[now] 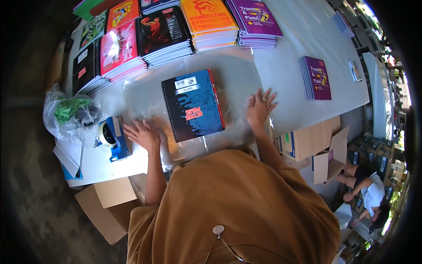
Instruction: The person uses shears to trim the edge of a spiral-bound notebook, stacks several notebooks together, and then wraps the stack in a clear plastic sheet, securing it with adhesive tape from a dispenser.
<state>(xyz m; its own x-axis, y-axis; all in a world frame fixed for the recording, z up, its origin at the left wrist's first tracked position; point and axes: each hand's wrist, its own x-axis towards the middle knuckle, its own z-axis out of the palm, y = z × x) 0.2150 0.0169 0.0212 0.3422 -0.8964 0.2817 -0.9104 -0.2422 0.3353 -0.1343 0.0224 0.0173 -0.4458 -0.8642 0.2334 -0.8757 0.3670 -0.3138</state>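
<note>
A spiral notebook [193,105] with a blue and black cover lies in front of me on a sheet of clear plastic [237,119], upside down to my view. My left hand [144,134] rests palm down to its left, fingers spread and holding nothing. Close beside those fingers stands a blue tape dispenser [118,138] with a roll of tape. On the notebook's right, apart from it, my right hand [259,110] lies with fingers spread, a ring on one finger, at the edge of the plastic.
Stacks of spiral notebooks [165,31] line the table's far side. Purple notebooks [314,78] lie at right. A clear plastic bag [70,110] with green stuff sits at left. Open cardboard boxes [107,207] stand below the table at left and right. Another person [369,189] bends among boxes at far right.
</note>
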